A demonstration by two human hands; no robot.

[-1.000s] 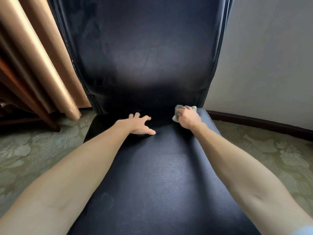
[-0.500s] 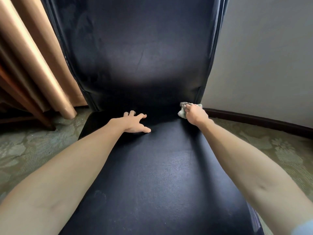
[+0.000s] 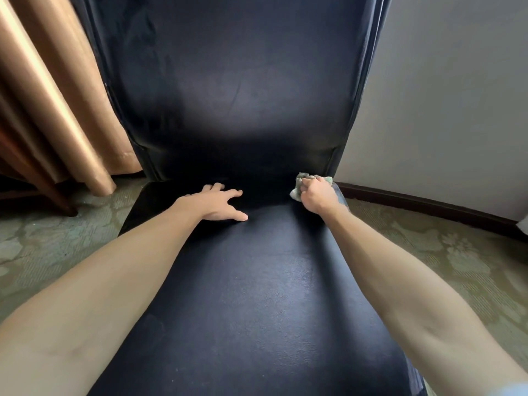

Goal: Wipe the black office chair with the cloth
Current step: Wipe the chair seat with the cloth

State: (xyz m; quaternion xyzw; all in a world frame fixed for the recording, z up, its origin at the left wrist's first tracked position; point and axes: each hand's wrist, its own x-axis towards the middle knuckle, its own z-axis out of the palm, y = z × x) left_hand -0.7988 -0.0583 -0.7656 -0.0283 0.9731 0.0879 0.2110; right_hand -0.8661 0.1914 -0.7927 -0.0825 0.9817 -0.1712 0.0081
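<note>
Black chair [image 3: 257, 295] fills the middle of the view, seat running from the near edge up to the crease where the tall backrest rises. Both bare forearms reach across the seat toward that crease. Left hand [image 3: 217, 202] lies palm down on the rear left part of the seat, fingers straight and spread, thumb angled toward the middle; it holds nothing and rests flat on the black surface. Right hand [image 3: 317, 195] sits at the rear right corner of the seat, close to the foot of the backrest's right edge, fingers curled round a small crumpled cloth [image 3: 297, 190]. Cloth is pale grey-green, bunched, showing past the knuckles on the far and left sides, and it touches the seat at the crease. The two hands are apart, with a stretch of bare seat between them. Seat shows a dull sheen near the middle and a darker band at the crease. Tan curtain [image 3: 57, 95] hangs in folds to the left of the chair, reaching the floor. Patterned green carpet [image 3: 443, 258] lies on both sides. Pale wall [image 3: 457, 95] to the right, with a dark baseboard [image 3: 428, 204] along its foot.
</note>
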